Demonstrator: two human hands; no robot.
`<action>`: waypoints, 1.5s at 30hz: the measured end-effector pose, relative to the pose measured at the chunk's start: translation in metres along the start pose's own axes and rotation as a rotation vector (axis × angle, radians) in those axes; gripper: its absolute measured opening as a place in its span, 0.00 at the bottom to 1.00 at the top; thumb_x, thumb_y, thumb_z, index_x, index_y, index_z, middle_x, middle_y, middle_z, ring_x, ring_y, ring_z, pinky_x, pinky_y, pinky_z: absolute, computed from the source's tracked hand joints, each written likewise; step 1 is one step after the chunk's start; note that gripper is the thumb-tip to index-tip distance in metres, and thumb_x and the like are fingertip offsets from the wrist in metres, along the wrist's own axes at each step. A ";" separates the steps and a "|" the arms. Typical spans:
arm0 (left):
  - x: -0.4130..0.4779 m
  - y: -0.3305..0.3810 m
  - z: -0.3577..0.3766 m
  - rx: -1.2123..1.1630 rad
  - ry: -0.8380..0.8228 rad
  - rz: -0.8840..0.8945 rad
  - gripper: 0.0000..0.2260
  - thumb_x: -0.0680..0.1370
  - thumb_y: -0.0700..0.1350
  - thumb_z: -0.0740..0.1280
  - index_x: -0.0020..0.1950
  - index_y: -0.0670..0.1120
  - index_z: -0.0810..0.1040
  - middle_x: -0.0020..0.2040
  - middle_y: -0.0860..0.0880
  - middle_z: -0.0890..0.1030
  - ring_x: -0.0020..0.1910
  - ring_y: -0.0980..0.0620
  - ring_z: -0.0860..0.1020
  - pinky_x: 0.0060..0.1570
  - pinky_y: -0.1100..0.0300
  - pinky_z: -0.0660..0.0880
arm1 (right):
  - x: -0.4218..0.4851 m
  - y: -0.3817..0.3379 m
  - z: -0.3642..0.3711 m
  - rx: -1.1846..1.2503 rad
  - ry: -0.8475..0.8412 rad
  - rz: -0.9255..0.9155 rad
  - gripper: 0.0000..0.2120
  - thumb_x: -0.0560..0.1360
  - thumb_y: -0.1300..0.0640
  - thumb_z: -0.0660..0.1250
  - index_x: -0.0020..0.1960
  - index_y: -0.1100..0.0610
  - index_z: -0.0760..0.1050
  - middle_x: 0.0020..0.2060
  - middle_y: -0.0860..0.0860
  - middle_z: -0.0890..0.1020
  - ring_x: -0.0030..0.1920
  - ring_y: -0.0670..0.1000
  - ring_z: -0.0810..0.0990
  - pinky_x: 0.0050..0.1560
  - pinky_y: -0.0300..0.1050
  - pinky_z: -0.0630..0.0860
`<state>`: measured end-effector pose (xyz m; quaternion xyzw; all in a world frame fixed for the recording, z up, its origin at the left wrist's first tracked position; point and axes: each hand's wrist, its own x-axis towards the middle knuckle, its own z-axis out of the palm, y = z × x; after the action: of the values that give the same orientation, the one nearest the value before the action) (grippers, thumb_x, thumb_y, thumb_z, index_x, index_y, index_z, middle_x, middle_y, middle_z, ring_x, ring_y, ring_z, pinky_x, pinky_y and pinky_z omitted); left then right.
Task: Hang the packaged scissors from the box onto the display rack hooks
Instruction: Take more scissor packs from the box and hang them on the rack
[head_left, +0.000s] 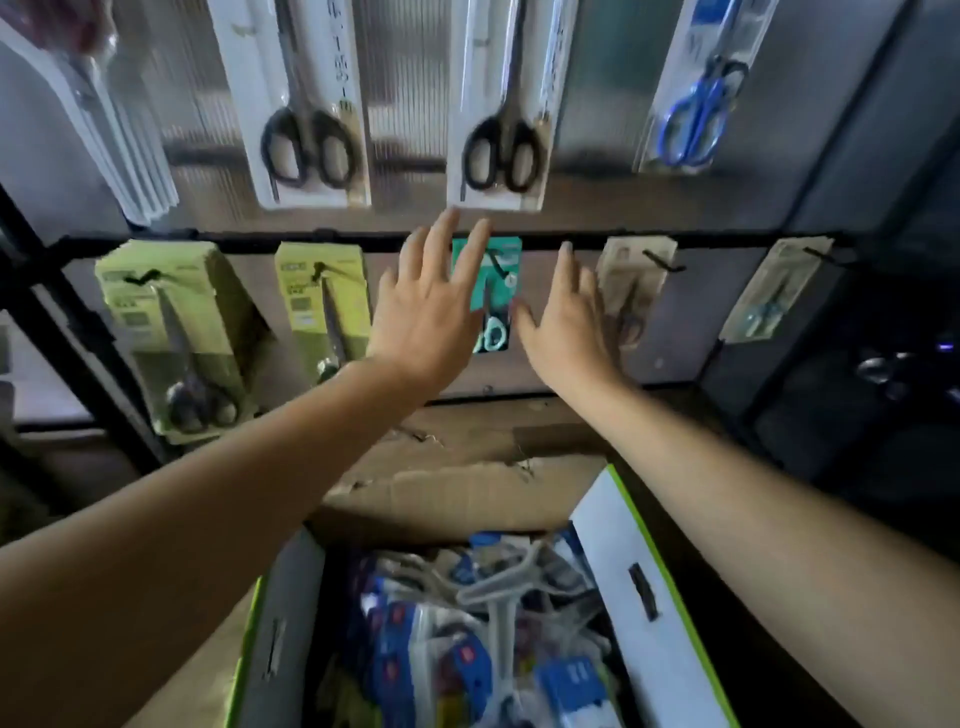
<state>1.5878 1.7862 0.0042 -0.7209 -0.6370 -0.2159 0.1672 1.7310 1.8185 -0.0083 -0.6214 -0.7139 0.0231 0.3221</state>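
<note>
A teal scissors pack (500, 275) hangs on a hook of the lower black rack bar (545, 242). My left hand (428, 301) is stretched out flat just left of it, fingers straight, partly covering its left edge. To the pack's right my right hand (569, 322) reaches up with straight fingers and holds nothing. Below my arms stands the open box (631, 525) with several packaged scissors (467, 649) piled inside.
Yellow-green packs (171, 332) (322, 296) hang on the lower row's left, beige packs (631, 286) (774, 291) on its right. Above hang two white packs of black scissors (306, 104) (506, 104) and a blue-handled pair (698, 93). A torn cardboard flap (457, 493) lies behind the box.
</note>
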 end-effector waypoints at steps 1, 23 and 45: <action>-0.011 -0.001 0.008 0.021 -0.017 0.040 0.35 0.80 0.51 0.64 0.80 0.49 0.47 0.80 0.43 0.50 0.76 0.40 0.53 0.71 0.44 0.61 | -0.011 0.006 0.004 -0.052 -0.005 -0.021 0.36 0.80 0.46 0.60 0.79 0.59 0.48 0.73 0.58 0.63 0.70 0.59 0.65 0.62 0.51 0.68; -0.215 -0.011 0.097 0.196 -0.841 0.572 0.22 0.82 0.54 0.59 0.72 0.45 0.64 0.71 0.44 0.64 0.69 0.44 0.66 0.62 0.51 0.70 | -0.188 0.082 0.107 -0.336 -1.371 -0.506 0.24 0.78 0.47 0.65 0.73 0.49 0.67 0.62 0.50 0.76 0.54 0.50 0.75 0.48 0.43 0.70; -0.209 0.004 0.129 -0.209 -1.344 0.168 0.18 0.79 0.52 0.65 0.67 0.47 0.73 0.64 0.45 0.77 0.60 0.47 0.77 0.56 0.56 0.74 | -0.174 0.106 0.114 0.157 -1.433 -0.144 0.11 0.73 0.58 0.74 0.48 0.46 0.75 0.45 0.49 0.81 0.46 0.49 0.80 0.49 0.45 0.77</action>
<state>1.5848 1.6753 -0.2151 -0.7579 -0.5201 0.2315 -0.3187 1.7709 1.7277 -0.2194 -0.3799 -0.7851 0.4545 -0.1807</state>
